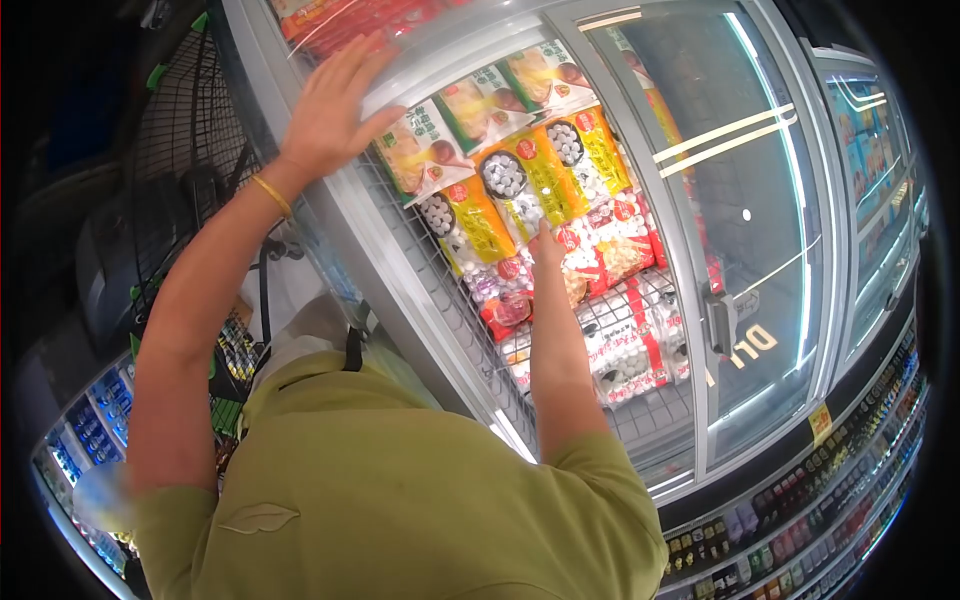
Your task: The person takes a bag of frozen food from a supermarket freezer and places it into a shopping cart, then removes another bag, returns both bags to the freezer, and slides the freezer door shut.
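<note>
a yellow-and-orange bag point(530, 185), printed with a dark bowl of white balls, lies in the middle of an open chest freezer, between two similar bags in one row. the right hand point(547, 252) is at this bag's lower edge, its forearm stretched over the lower rows; most of the fingers are hidden, so i cannot tell whether its grip is apart or closed on anything. below this row lie red-and-white bags point(615, 255), and under them white bags with red bands point(635, 345), partly behind the forearm. above it, white-and-green bags point(480, 105) slant in a row of their own. a wire rack point(455, 310) shows along the sides of the stack. the left hand point(338, 110) lies palm down at the freezer's metal frame point(430, 60), just beside the nearest white-and-green bag, its grip empty and the thumb apart from the fingers; a yellow bracelet point(270, 196) circles that wrist. right of the bags stands a sliding glass door point(745, 190) with a dark handle point(717, 325). farther out are red packages point(355, 20) at the top, a wire shopping cart point(195, 95) to the left and stocked shelves point(790, 510) at the lower right.
</note>
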